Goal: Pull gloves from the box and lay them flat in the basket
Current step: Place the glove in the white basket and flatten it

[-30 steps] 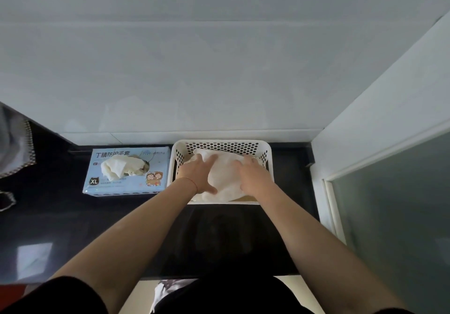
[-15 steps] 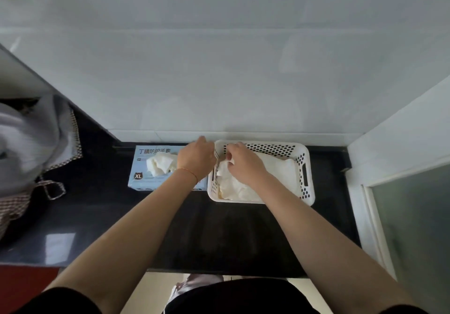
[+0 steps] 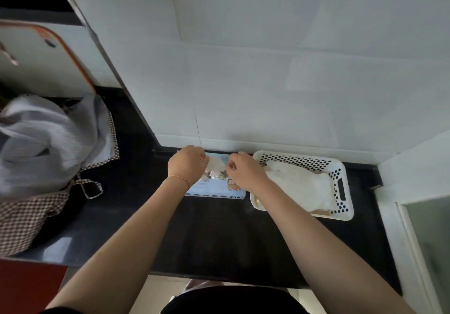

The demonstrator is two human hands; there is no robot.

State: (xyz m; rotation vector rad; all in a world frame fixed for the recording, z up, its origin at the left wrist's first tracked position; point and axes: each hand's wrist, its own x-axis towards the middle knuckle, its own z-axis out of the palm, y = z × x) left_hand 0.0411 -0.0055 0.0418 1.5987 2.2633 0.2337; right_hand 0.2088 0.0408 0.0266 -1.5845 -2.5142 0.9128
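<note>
1. One head-worn view, looking forward and steeply down from above the black counter [image 3: 214,238].
2. It faces the white wall [image 3: 267,90], arms reaching away.
3. No second view shares anything.

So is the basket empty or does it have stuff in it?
Not empty. White gloves lie spread across the bottom of the basket, below its rim. How many cannot be told.

Both hands cover most of the glove box [image 3: 216,187], hiding its opening; the cloth [image 3: 43,138] is blurred.
</note>
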